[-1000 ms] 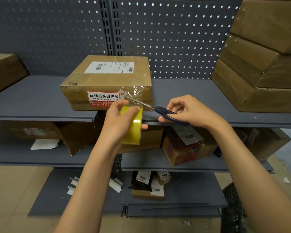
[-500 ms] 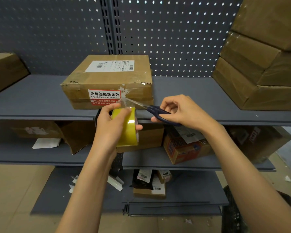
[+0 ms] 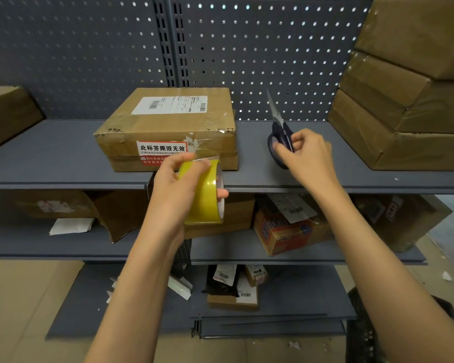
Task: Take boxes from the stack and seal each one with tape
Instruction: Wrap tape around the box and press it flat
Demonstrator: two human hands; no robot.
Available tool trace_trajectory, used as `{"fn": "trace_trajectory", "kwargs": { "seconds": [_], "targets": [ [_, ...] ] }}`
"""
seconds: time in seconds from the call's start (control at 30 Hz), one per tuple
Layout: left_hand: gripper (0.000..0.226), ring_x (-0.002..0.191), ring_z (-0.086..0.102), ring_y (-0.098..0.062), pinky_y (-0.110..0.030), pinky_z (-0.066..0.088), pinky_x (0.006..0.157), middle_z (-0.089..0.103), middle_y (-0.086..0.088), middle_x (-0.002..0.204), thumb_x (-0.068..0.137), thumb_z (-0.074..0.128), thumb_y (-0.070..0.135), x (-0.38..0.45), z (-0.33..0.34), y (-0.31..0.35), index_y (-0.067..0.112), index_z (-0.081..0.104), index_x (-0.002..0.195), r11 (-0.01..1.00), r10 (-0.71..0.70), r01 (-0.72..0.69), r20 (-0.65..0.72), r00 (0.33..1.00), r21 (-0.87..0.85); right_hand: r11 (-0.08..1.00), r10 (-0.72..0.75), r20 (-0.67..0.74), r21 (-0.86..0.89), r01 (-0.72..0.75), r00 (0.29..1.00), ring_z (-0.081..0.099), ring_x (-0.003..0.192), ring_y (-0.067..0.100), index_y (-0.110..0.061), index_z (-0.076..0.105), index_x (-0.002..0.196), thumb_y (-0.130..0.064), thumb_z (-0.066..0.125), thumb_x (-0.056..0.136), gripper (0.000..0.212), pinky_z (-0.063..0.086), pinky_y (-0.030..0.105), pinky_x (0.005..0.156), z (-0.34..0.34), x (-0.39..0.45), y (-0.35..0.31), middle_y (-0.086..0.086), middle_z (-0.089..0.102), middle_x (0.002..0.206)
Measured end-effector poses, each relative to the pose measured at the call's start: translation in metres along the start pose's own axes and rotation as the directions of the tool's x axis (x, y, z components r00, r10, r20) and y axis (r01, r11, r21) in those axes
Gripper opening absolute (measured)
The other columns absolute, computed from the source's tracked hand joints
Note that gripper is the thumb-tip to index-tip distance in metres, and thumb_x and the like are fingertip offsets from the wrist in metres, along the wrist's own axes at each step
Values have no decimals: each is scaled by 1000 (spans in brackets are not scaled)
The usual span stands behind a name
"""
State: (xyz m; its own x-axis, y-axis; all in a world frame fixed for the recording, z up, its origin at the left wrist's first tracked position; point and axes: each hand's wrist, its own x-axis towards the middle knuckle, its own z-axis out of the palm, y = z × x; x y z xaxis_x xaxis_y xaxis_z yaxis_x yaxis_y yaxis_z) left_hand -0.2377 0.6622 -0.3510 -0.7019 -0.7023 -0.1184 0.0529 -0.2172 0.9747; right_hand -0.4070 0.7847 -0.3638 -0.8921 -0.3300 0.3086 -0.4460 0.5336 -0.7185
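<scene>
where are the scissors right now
In the head view, the scissors are in the right hand, blades up, right of the labelled box.

A single head-worn wide-angle view looks forward and down, close on the grey shelving (image 3: 63, 163).

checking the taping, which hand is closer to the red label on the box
Left. The left hand, holding the tape roll, is just below the red label; the right hand is off to its right with scissors.
</scene>
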Motion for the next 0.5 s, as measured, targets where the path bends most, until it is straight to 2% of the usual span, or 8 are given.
{"fn": "trace_trajectory", "kwargs": {
  "seconds": [0.1, 0.2, 0.37, 0.47, 0.5],
  "targets": [
    [32, 49, 67, -15, -24, 52, 44, 65, -13, 99, 91, 61, 17, 0, 7, 0, 18, 51, 122, 1000, -1, 1, 28, 1000, 8, 956, 11, 54, -292, 5, 999, 59, 93, 34, -1, 58, 103, -26, 59, 94, 27, 41, 33, 69, 9, 0, 9, 16, 63, 99],
    [30, 47, 66, -15, -23, 52, 44, 65, -13, 96, 92, 60, 16, 0, 15, -1, 18, 51, 120, 1000, -17, 17, 61, 998, 0, 876, -23, 91, -478, 64, 996, 58, 98, 37, 2, 56, 110, -21, 54, 97, 26, 33, 31, 67, 12, -6, 5, 20, 61, 108],
    [28, 45, 65, -16, -23, 52, 43, 66, -11, 85, 91, 61, 15, 2, 22, -1, 17, 52, 118, 1000, -25, 26, 83, 996, -5, 818, -78, 131, -559, 139, 988, 62, 95, 32, -1, 62, 109, -17, 53, 98, 22, 37, 28, 65, 16, -7, 5, 17, 65, 104],
    [28, 44, 65, -16, -23, 51, 42, 66, -10, 82, 91, 61, 14, 1, 24, 0, 16, 53, 118, 1000, -19, 20, 89, 996, -12, 832, -97, 140, -531, 158, 985, 62, 94, 33, -3, 65, 107, -19, 54, 97, 21, 42, 31, 68, 16, -2, 8, 17, 65, 103],
    [29, 44, 64, -16, -23, 51, 42, 66, -10, 81, 91, 61, 14, 1, 25, 0, 16, 53, 119, 1000, -18, 20, 94, 995, -17, 863, -133, 119, -475, 175, 984, 62, 95, 32, -5, 66, 107, -20, 55, 97, 21, 45, 33, 72, 16, 0, 9, 15, 66, 104]
  ]
}}
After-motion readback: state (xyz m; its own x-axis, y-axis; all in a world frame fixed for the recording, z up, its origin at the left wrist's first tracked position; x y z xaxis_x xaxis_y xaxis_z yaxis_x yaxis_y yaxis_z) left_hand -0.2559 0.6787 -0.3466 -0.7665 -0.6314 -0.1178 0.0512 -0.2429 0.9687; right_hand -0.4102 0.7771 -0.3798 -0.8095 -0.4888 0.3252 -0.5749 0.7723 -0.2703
